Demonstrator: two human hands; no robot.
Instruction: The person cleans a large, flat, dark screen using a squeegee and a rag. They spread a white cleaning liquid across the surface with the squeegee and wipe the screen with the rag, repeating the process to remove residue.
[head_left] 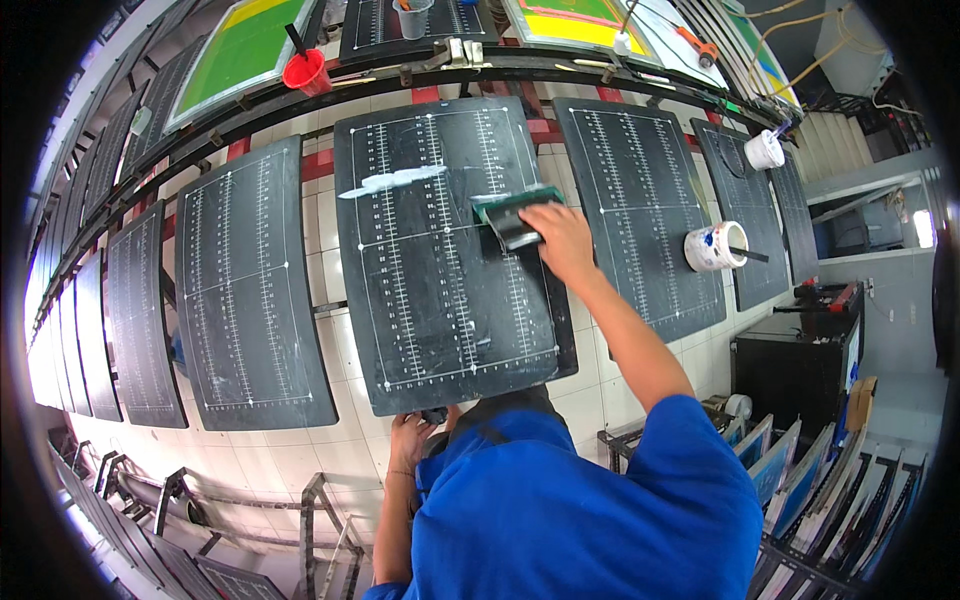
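My right hand [557, 238] is closed on a wide squeegee [512, 222] with a dark grip and a green edge. The squeegee rests tilted on the upper right of a black board [440, 300] marked with white ruler lines. To its left, a streak of thick white paste [392, 181] lies across the board, and a thinner white smear runs toward the squeegee. My left hand [408, 440] is below the board's near edge, its fingers curled beside a small dark piece; what they grip is partly hidden.
Similar black boards stand on both sides, including one at left [240, 290] and one at right [640, 200]. A white bucket [708, 247] with a dark stick sits on the right board. Beyond the rail [350, 85] are a red cup [306, 74] and green-yellow framed screens [235, 60].
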